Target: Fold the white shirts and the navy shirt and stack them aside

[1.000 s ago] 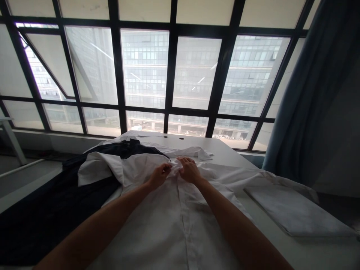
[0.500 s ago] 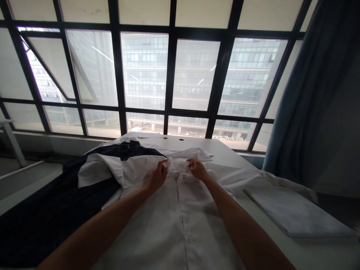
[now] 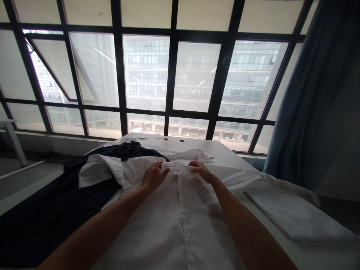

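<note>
White cotton-like cloth makes up the shirt [image 3: 157, 228], which lies front up on the tabletop [image 3: 236, 155] below both forearms, its collar [image 3: 179, 167] between the two hands. The left grip [image 3: 154, 177] is loosely open, thumb apart from the fingers, against the collar's left end. The right grip [image 3: 203, 172] curls at the other end; whether it pinches fabric, I cannot tell. A dark garment [image 3: 56, 210] lies leftward.

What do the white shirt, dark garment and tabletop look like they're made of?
White shirt: matte cloth, perhaps cotton blend, creasing softly. Dark garment: probably dull fabric, lying limp; fibre unclear. Tabletop: probably smooth laminate, judging by its even, pale surface.
</note>
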Tool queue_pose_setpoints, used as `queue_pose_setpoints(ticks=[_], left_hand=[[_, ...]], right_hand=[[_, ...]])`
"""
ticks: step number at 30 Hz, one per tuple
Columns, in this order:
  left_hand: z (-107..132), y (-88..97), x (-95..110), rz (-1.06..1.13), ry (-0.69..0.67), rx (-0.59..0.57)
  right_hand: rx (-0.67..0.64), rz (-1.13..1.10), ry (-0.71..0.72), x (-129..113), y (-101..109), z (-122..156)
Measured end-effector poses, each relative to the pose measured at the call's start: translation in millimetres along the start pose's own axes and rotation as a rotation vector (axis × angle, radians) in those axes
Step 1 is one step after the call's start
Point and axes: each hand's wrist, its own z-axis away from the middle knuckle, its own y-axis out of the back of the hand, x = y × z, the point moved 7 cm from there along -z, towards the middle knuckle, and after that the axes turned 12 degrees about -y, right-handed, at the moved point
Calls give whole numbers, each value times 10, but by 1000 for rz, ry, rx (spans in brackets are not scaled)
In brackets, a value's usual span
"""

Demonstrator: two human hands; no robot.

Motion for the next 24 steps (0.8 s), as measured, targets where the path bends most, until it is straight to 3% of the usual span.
queue_pose_setpoints(ticks=[2, 4, 14, 19, 24], left_hand=[[-18, -11, -26, 69, -6, 19], [-40, -24, -37, 134, -29, 17], [-98, 6, 31, 342, -54, -51], [-127, 18, 3, 368, -49, -23], [-124, -123, -119, 531, 105, -156]], right_hand=[[-66, 9, -11, -9, -31, 29], [-52, 91, 8, -27, -45, 29], [-95, 312, 245, -306, -303, 50], [40, 267, 172, -288, -235, -22], [177, 248, 81, -163, -120, -103]])
